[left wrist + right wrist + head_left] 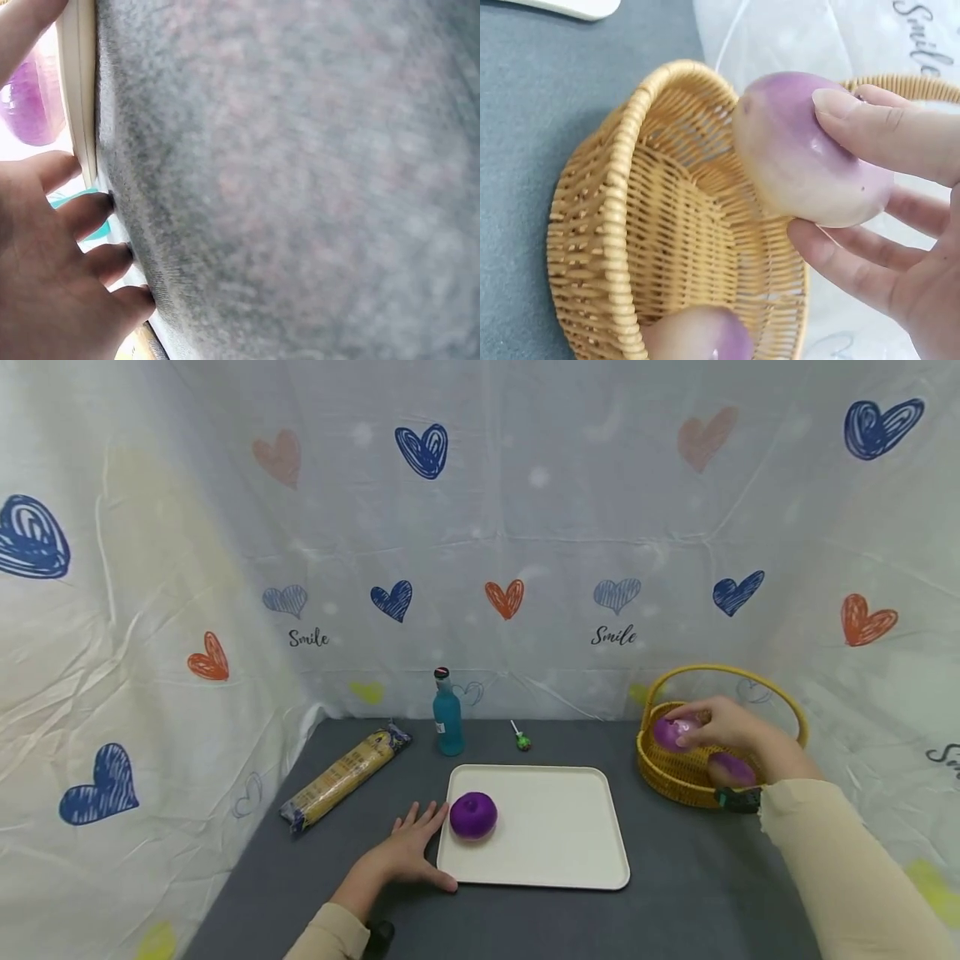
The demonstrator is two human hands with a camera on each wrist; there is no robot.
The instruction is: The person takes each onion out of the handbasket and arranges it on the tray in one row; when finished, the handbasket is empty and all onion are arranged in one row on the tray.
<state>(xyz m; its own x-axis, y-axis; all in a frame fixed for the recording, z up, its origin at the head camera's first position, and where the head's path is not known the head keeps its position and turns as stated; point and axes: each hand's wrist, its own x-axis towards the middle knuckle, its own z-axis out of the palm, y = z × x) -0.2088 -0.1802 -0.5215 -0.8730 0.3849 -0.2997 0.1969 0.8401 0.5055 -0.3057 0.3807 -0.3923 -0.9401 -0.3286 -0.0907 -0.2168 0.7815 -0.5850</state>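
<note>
My right hand (726,727) grips a glossy purple-and-cream turnip (787,165) between thumb and fingers, over the yellow wicker basket (619,195). A second turnip (731,770) lies in the basket, under my right wrist in the head view. On the left part of the cream tray (555,831) sits another turnip (473,816), its deep purple side facing up. My left hand (405,852) is spread at the tray's left edge, its thumb by the near corner. In the left wrist view its fingertips touch the tray's side and the grey cloth.
A long yellow packet (345,777) lies slanted at the left. Behind the tray stand a blue bottle (448,722) with a dark cap and a small green lollipop (522,742) lying flat. The basket's tall handle (720,668) arches above its rim. A heart-printed curtain (495,527) hangs behind.
</note>
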